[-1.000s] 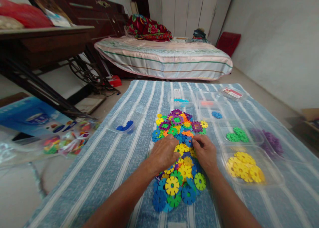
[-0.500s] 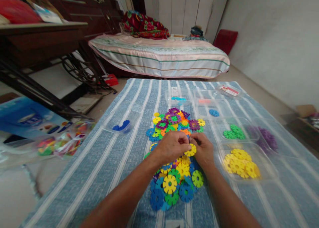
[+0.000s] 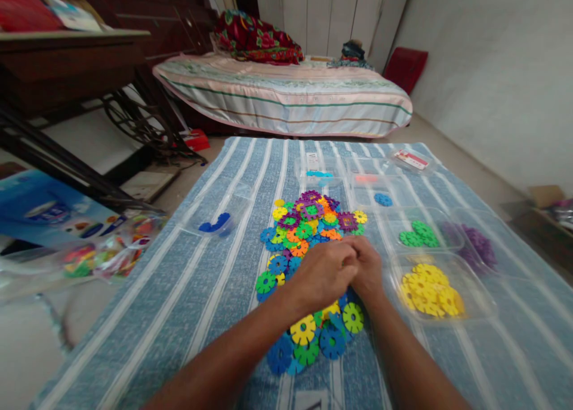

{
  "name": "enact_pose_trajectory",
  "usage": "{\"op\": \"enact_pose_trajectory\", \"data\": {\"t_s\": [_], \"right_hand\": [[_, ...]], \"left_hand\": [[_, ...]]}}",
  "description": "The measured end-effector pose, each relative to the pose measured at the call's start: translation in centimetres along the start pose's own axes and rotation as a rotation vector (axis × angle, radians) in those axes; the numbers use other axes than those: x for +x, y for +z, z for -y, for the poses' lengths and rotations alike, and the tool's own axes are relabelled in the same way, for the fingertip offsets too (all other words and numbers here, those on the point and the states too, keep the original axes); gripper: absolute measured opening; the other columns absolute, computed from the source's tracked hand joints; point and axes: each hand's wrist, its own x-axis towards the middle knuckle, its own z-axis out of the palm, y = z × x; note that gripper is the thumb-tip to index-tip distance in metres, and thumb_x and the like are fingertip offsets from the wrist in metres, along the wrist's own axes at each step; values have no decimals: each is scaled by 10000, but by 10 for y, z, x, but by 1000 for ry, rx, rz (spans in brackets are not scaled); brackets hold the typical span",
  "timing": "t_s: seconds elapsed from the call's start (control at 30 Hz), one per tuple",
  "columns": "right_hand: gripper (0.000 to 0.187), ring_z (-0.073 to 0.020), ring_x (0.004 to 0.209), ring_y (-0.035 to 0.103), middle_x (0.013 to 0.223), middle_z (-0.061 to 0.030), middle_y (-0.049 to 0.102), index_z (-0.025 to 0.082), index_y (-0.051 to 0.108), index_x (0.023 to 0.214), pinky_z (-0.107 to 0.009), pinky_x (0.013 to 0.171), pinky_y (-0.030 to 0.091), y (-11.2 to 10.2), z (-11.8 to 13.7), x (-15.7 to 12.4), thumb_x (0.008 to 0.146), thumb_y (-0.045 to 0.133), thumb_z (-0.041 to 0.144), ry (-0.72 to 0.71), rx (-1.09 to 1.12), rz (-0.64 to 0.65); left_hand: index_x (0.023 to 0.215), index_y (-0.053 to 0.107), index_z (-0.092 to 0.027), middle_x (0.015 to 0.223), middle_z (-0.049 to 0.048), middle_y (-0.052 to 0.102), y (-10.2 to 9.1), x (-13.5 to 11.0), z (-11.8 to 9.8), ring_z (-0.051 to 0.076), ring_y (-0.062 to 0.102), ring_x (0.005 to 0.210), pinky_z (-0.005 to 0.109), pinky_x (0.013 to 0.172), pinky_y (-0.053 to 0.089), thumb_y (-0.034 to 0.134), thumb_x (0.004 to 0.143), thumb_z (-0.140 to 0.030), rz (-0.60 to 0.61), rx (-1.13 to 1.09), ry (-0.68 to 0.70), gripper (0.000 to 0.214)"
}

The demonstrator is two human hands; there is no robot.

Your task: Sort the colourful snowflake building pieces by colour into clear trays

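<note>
A pile of coloured plastic snowflake discs (image 3: 308, 231) lies on a blue striped cloth (image 3: 188, 290). My left hand (image 3: 324, 273) and my right hand (image 3: 369, 270) are pressed together over the pile's middle, fingers curled and touching. What they pinch between them is hidden. More discs, a yellow one (image 3: 303, 329) and a green one (image 3: 353, 317), lie under my wrists.
Clear trays hold sorted discs: yellow (image 3: 430, 287), green (image 3: 414, 236), purple (image 3: 477, 246), blue (image 3: 382, 199). A small tray with blue pieces (image 3: 215, 224) sits at the left. A bag of toys (image 3: 102, 258) and a box lie on the floor. A bed (image 3: 286, 93) stands behind.
My hands rose from the pile, held a yellow disc between them half a second ago, and now close tightly together so the disc no longer shows. The view shifted slightly.
</note>
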Motion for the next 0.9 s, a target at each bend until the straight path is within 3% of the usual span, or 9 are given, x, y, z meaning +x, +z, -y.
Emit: {"op": "enact_pose_trajectory", "data": {"t_s": [0.17,0.3,0.53,0.9], "right_hand": [[109,-167,787,578,799,-12,622,211,640,749,-307,740,454,-2,8,3,790,540,223,33,-42,-2],[119,-168,783,581,805,-15,633,213,642,747,-301,734,451,-3,11,3,788,532,227,38,-51,5],[119,-172,788,580,800,-11,629,216,643,755,-309,740,451,-3,9,2,792,533,243,43,-62,8],[112,-171,784,584,790,-16,622,209,640,733,-302,746,452,-2,11,4,780,541,234,37,-44,-8]], "left_hand": [[789,591,-175,815,31,601,-28,-44,43,175,555,773,269,681,399,536,778,-225,-50,315,-197,74],[889,609,-188,908,43,599,-31,-61,54,191,561,835,280,702,410,530,800,-271,-27,363,-247,146],[986,617,-194,964,62,603,-27,-61,52,215,575,866,320,760,424,540,803,-305,32,386,-276,228],[818,557,-194,875,20,582,-26,-60,61,172,546,786,261,645,362,564,756,-290,13,344,-251,114]]}}
